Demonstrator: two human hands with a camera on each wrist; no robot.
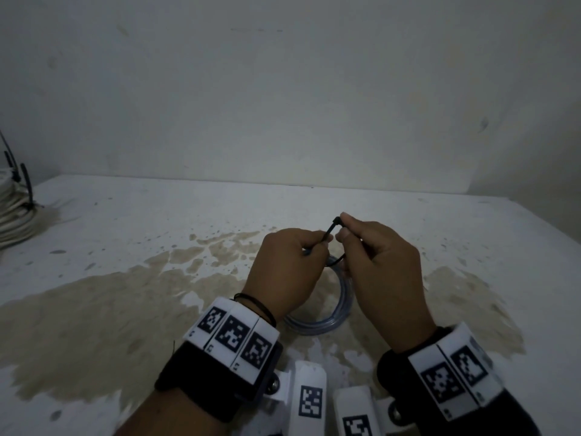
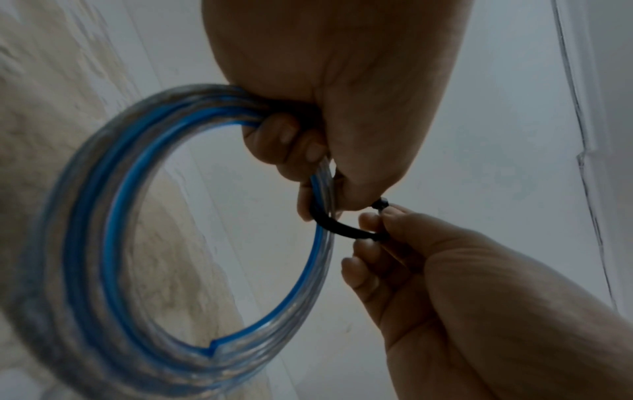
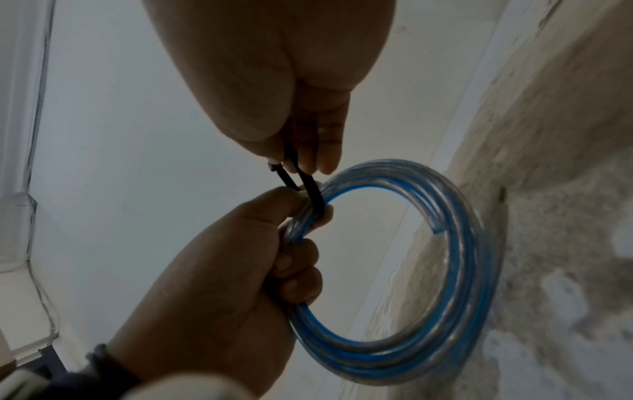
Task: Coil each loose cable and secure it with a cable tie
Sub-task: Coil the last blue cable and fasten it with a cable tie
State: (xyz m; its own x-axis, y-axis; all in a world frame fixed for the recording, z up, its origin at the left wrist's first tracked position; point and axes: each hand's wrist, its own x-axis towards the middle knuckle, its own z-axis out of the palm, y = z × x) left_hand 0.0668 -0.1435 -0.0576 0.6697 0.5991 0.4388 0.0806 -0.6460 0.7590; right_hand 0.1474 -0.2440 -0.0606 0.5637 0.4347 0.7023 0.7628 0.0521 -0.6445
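Note:
A coil of clear cable with a blue stripe hangs from my left hand, whose fingers curl round its top strands. A black cable tie loops round the strands beside those fingers. My right hand pinches both ends of the tie just above the coil, the tie's head showing at the fingertips. Both hands hover over the middle of the table.
The white table has large brown stains. At its far left edge lies a stack of white cable coils bound with black ties. A white wall stands right behind the table.

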